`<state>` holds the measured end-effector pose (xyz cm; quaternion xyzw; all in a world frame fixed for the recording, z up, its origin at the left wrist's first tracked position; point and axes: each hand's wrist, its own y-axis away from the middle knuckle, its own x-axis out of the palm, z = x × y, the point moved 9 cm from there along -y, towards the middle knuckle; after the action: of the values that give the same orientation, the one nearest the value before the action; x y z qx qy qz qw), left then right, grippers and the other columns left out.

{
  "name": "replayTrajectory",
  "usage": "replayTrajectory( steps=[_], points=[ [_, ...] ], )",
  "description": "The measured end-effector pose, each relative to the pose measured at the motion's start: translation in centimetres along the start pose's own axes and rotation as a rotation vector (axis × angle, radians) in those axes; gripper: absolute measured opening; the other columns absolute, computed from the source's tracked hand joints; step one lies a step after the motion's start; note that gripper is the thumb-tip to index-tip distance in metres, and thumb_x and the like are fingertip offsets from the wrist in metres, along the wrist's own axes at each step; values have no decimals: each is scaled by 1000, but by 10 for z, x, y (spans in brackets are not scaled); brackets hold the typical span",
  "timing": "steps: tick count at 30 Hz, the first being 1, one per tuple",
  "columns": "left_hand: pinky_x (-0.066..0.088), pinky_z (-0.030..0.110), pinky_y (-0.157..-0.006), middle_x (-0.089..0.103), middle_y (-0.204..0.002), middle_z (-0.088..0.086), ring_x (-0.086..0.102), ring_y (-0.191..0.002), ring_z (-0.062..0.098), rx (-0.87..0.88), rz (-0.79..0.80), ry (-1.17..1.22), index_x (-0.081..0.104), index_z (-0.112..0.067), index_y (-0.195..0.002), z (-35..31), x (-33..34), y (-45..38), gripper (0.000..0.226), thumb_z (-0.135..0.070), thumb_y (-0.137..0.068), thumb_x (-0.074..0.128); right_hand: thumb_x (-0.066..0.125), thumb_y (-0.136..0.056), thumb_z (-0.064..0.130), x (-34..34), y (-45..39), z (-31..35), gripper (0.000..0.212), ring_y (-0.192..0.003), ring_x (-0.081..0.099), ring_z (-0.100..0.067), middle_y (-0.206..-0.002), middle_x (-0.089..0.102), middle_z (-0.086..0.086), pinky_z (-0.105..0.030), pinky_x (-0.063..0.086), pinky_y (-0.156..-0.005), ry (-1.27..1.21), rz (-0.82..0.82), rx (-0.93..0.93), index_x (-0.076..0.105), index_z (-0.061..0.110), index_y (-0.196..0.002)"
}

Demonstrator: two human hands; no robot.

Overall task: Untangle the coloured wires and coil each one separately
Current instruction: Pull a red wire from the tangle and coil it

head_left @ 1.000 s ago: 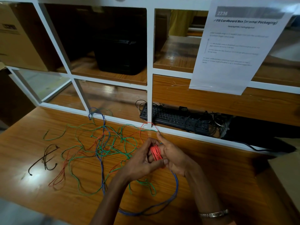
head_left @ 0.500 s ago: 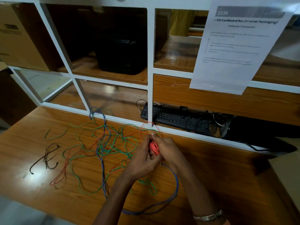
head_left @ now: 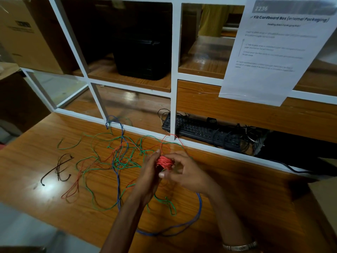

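A small coil of red wire (head_left: 164, 161) sits between both hands above the wooden table (head_left: 246, 194). My left hand (head_left: 148, 177) holds the coil from the left, fingers pointing up along it. My right hand (head_left: 184, 172) pinches it from the right with thumb and curled fingers. The red wire's free length loops up to the white frame and runs left into a tangle of green wire (head_left: 125, 157), blue wire (head_left: 182, 229) and red strands. A black wire (head_left: 60, 167) lies apart at the left.
A white-framed shelf unit (head_left: 174, 83) stands right behind the wires. A black keyboard (head_left: 202, 130) with cables lies under it, a dark bin (head_left: 142, 52) and cardboard box (head_left: 27, 33) sit higher up. A printed sheet (head_left: 273, 52) hangs at the right.
Both hands have turned around the red coil; the right hand's fingers have come over its top and the thumb now shows below. The wire tangle lies as before.
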<state>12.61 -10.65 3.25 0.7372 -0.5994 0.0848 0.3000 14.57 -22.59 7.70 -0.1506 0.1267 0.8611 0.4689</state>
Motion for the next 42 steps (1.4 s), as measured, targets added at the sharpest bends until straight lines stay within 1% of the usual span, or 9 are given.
replayTrajectory(
  steps=[6,12,15,21,25,28,34,37,42],
  points=[
    [65,32,-80,75,-113,22,77,-98,26,-48,-10,74,56,7,-133,10,8,8,52,-37,-105,56,70,-87,43,-16,0,13,31,-107,64,-5,-108,68,22,-45,55,-93,129,-157,-112,72,40,-117],
    [54,23,-68,73,-85,10,68,-81,17,162,-132,-428,69,-14,-94,0,4,23,31,-30,-110,48,68,-98,33,-31,10,11,22,-102,67,8,-101,70,32,-34,58,-93,73,-274,-105,76,32,-119],
    [58,26,-72,70,-85,7,67,-78,17,201,-59,-349,68,-8,-101,7,20,33,33,-31,-111,47,67,-99,31,-41,11,6,19,-100,70,3,-106,75,22,-35,60,-88,38,-328,-100,78,32,-115],
    [57,45,-99,77,-121,9,73,-114,31,236,-41,-295,71,-22,-133,12,31,46,44,-43,-113,38,60,-104,16,-41,22,8,23,-82,77,-14,-97,79,7,-33,63,-71,-179,-286,-139,79,28,-103],
    [59,33,-87,78,-121,7,75,-107,20,305,-40,-364,66,-19,-141,16,34,55,35,-26,-109,54,64,-102,16,-46,27,-8,13,-72,74,-13,-83,77,2,-32,59,-64,-241,-336,-141,77,16,-104],
    [59,33,-82,79,-113,12,74,-98,18,296,-128,-234,71,-15,-134,26,24,59,32,-18,-104,62,67,-100,14,-40,29,-22,14,-66,71,-23,-73,73,-9,-43,61,-64,-397,-345,-123,78,22,-97],
    [61,35,-83,81,-107,14,74,-95,21,339,-340,-128,77,-6,-121,20,-11,73,26,-10,-97,70,69,-94,21,4,21,-43,11,-82,68,-27,-89,74,-13,-45,54,-80,-729,-280,72,78,16,-98],
    [59,44,-88,81,-105,10,74,-95,21,368,-414,-209,80,-10,-116,19,-38,79,21,-11,-96,73,64,-98,13,26,13,-44,15,-78,68,-26,-85,73,-15,-45,53,-77,-686,-208,139,77,15,-91],
    [56,35,-75,81,-98,13,73,-84,16,344,-467,-224,83,-14,-110,16,-84,81,18,-17,-94,75,66,-97,15,58,-5,-40,11,-76,74,-21,-85,78,-7,-36,57,-72,-516,-103,217,74,14,-91]
  ],
)
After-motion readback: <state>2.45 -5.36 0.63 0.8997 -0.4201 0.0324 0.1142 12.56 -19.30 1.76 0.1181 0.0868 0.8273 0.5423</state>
